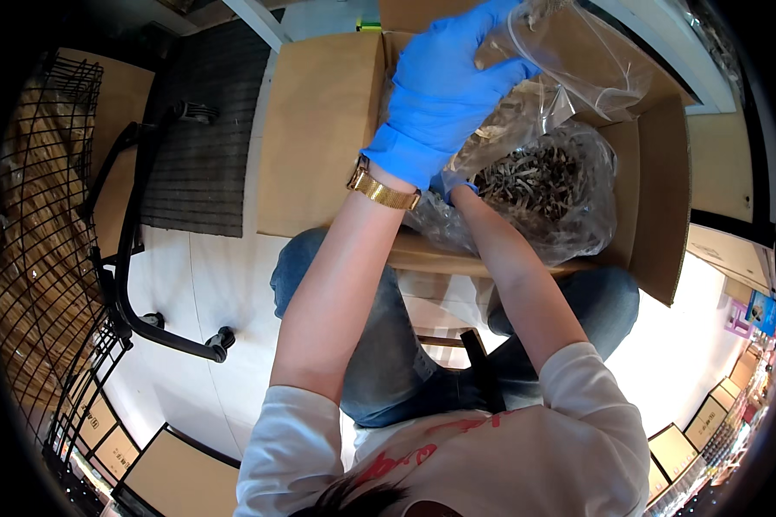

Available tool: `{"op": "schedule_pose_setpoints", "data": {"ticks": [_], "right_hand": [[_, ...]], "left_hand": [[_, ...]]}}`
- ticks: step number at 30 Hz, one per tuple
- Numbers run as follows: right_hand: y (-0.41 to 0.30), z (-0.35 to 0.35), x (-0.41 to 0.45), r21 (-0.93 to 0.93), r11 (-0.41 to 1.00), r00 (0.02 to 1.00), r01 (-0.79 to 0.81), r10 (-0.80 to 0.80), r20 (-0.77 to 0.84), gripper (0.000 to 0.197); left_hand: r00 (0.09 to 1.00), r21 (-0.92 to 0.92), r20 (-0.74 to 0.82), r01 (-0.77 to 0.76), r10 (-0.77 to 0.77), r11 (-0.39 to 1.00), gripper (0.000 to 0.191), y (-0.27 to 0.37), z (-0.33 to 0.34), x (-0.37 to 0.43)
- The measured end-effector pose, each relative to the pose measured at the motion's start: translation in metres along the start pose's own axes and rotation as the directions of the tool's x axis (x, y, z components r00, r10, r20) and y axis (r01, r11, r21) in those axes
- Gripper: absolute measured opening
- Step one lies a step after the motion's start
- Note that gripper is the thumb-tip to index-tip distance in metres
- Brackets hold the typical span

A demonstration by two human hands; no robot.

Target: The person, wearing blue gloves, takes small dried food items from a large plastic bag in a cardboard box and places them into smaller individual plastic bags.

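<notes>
An opened cardboard box [663, 187] stands before me, its flaps folded out. Inside lies a clear plastic bag [592, 226] filled with dark, curled dried strips [537, 178]. My left hand [436, 97], in a blue glove, is raised over the box, thumb spread from the fingers, at the edge of a clear zip bag [575, 84]; whether it grips the bag I cannot tell. Under it, my right hand [452, 185], also blue-gloved, reaches into the box by the large bag's left side. Its fingers are mostly hidden behind my left hand and the plastic.
At the left stands a black wire basket [45, 258] of long tan bundles, near a black wheeled frame [129, 284]. A dark ribbed mat [200, 142] lies on the floor. A white post [679, 58] rises beyond the box. Cartons [174, 475] stand at lower left.
</notes>
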State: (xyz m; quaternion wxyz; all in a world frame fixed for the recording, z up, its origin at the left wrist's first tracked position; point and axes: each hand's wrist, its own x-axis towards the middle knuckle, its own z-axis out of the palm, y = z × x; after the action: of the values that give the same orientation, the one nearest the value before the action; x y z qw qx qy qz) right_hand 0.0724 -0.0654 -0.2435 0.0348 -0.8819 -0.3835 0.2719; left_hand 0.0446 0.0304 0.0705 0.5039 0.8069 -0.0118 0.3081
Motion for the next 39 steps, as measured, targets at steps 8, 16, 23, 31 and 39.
{"op": "schedule_pose_setpoints", "data": {"ticks": [8,16,23,31,39], "right_hand": [[0.032,-0.019,-0.014,-0.023,0.992,0.992,0.122,-0.123,-0.031,0.033],[0.055,-0.077,-0.055,0.645,0.764,0.994,-0.017,-0.056,0.092,0.079],[0.099,-0.125,-0.123,0.750,0.656,0.985,-0.080,0.166,-0.040,0.102],[0.114,-0.195,-0.193,0.667,0.745,0.899,-0.005,0.296,-0.323,0.069],[0.109,-0.245,-0.243,0.836,0.486,0.779,0.253,0.410,-0.474,0.061]], "left_hand": [[0.999,-0.017,-0.018,0.030,-0.030,0.999,0.053,0.008,0.000,0.000],[0.991,-0.070,0.071,0.115,-0.110,0.991,0.059,0.012,0.000,-0.003],[0.995,-0.015,0.076,0.063,-0.062,0.998,0.054,0.001,0.013,-0.009],[0.986,-0.009,0.142,0.093,-0.090,0.996,0.057,-0.001,0.034,-0.014],[0.981,0.198,0.115,0.130,-0.154,0.972,0.058,-0.002,0.038,-0.020]]}}
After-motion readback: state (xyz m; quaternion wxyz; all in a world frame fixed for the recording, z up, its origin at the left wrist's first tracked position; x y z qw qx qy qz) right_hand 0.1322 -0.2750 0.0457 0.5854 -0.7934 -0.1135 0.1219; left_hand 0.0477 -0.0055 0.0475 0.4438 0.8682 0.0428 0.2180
